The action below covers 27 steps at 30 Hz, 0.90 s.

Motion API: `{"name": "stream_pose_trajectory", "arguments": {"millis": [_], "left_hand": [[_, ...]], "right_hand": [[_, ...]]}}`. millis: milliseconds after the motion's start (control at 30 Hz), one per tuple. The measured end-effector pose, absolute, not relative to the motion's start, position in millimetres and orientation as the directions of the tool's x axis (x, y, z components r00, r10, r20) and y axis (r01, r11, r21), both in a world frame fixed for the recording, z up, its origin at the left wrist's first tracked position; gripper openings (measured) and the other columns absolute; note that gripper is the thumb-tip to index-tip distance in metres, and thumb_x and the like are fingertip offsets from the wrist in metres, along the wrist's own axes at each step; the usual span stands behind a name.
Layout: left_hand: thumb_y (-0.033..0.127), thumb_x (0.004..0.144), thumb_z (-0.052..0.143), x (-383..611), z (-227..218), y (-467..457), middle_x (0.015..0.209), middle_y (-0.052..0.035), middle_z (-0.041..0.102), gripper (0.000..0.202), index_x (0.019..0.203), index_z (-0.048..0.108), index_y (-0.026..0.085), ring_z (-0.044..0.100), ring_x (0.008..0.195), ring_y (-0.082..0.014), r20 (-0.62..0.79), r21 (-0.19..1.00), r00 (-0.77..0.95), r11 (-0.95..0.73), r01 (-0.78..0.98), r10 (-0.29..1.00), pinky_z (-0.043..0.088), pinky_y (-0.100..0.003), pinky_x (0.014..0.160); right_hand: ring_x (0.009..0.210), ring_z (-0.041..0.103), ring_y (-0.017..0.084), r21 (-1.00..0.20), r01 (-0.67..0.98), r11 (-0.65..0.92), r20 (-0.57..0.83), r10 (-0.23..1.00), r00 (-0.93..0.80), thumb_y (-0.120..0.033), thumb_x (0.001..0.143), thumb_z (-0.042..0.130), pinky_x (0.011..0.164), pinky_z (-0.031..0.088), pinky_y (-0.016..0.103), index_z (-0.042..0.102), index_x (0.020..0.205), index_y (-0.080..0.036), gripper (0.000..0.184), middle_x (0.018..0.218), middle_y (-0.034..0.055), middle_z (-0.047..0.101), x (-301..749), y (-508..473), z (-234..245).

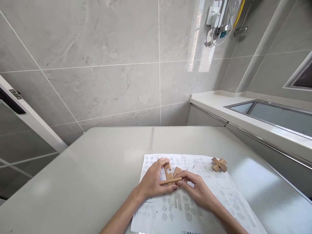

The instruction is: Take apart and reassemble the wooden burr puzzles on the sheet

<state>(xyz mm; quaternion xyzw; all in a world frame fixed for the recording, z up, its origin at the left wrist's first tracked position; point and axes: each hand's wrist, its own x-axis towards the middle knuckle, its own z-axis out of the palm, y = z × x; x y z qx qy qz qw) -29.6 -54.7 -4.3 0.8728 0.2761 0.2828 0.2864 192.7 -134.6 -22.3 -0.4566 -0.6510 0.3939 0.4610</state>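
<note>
My left hand (pixel 151 178) curls around a notched wooden puzzle piece (pixel 168 171), gripping it between fingers and thumb. A narrow wooden puzzle piece (pixel 170 181), seen edge-on, crosses in front of it. At the right end of that narrow piece, the fingers and thumb of my right hand (pixel 198 189) pinch it. Just behind the right fingertips a further wooden piece (pixel 177 170) shows in part; whether it touches the others I cannot tell. Beneath both hands lies a white instruction sheet (pixel 207 211) printed with rows of small grey diagrams.
A cross-shaped cluster of interlocked wooden pieces (pixel 219 164) rests at the sheet's far right corner. The pale table (pixel 97 182) meets a tiled wall (pixel 102 87). To the right runs a counter with a sink (pixel 275 115); a door (pixel 36 120) stands at left.
</note>
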Motion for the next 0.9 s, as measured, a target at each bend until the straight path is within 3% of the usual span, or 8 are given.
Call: {"name": "stream_pose_trajectory", "arguments": {"millis": [133, 233, 467, 633, 767, 900], "left_hand": [[0.039, 0.078, 0.09, -31.3, -4.9, -52.9, 0.15, -0.0133, 0.056, 0.083, 0.147, 0.046, 0.028, 0.057, 0.138, -0.0342, 0.351, 0.652, 0.701, -0.699, 0.292, 0.621, 0.051, -0.049, 0.114], [0.04, 0.084, 0.086, -31.1, -5.3, -52.9, 0.156, -0.0137, 0.051, 0.069, 0.143, 0.051, 0.028, 0.051, 0.145, -0.034, 0.367, 0.653, 0.726, -0.717, 0.244, 0.582, 0.049, -0.049, 0.117], [0.037, 0.092, 0.079, -30.7, -8.8, -51.1, 0.159, -0.0099, 0.051, 0.042, 0.13, 0.064, 0.029, 0.055, 0.143, -0.0317, 0.349, 0.677, 0.742, -0.702, 0.223, 0.573, 0.05, -0.048, 0.117], [0.031, 0.091, 0.08, -30.0, -10.4, -51.8, 0.155, -0.0068, 0.057, 0.044, 0.133, 0.065, 0.032, 0.053, 0.145, -0.0302, 0.315, 0.67, 0.754, -0.698, 0.253, 0.576, 0.047, -0.05, 0.12], [0.038, 0.085, 0.088, -28.8, -11.3, -51.6, 0.153, -0.0104, 0.059, 0.062, 0.14, 0.061, 0.031, 0.06, 0.137, -0.032, 0.353, 0.604, 0.772, -0.759, 0.243, 0.529, 0.053, -0.05, 0.112], [0.024, 0.104, 0.063, -29.9, -13.5, -48.7, 0.142, -0.0085, 0.068, 0.038, 0.141, 0.06, 0.03, 0.068, 0.125, -0.0256, 0.463, 0.452, 0.758, -0.858, 0.244, 0.459, 0.056, -0.045, 0.104]], "right_hand": [[0.073, 0.071, 0.02, -0.958, 0.156, 0.241, 0.211, 0.96, -0.184, -0.043, 0.104, 0.062, 0.076, 0.052, 0.034, 0.075, 0.102, -0.023, 0.024, 0.09, 0.004, 0.076, 192.3, -134.7, -23.8], [0.065, 0.069, 0.019, -0.966, 0.135, 0.219, 0.194, 0.964, -0.18, -0.046, 0.104, 0.063, 0.072, 0.05, 0.033, 0.074, 0.1, -0.022, 0.027, 0.08, 0.0018, 0.073, 193.0, -133.8, -25.1], [0.051, 0.057, 0.014, -0.985, 0.105, 0.138, 0.116, 0.974, -0.197, -0.05, 0.104, 0.062, 0.063, 0.042, 0.03, 0.07, 0.101, -0.021, 0.03, 0.056, -0.0062, 0.058, 194.2, -134.9, -24.8], [0.051, 0.054, 0.014, -0.997, 0.034, 0.075, 0.067, 0.976, -0.206, -0.055, 0.102, 0.064, 0.057, 0.038, 0.028, 0.068, 0.104, -0.02, 0.034, 0.055, -0.0054, 0.059, 194.0, -134.9, -32.2], [0.052, 0.054, 0.014, -0.997, -0.057, 0.042, 0.052, 0.982, -0.184, -0.059, 0.1, 0.065, 0.055, 0.039, 0.027, 0.066, 0.103, -0.02, 0.039, 0.057, -0.005, 0.058, 192.7, -133.9, -31.9], [0.051, 0.055, 0.013, -0.99, -0.132, 0.039, 0.065, 0.978, -0.196, -0.059, 0.099, 0.068, 0.055, 0.043, 0.027, 0.065, 0.097, -0.02, 0.039, 0.061, -0.0044, 0.059, 192.5, -135.3, -22.6]]}}
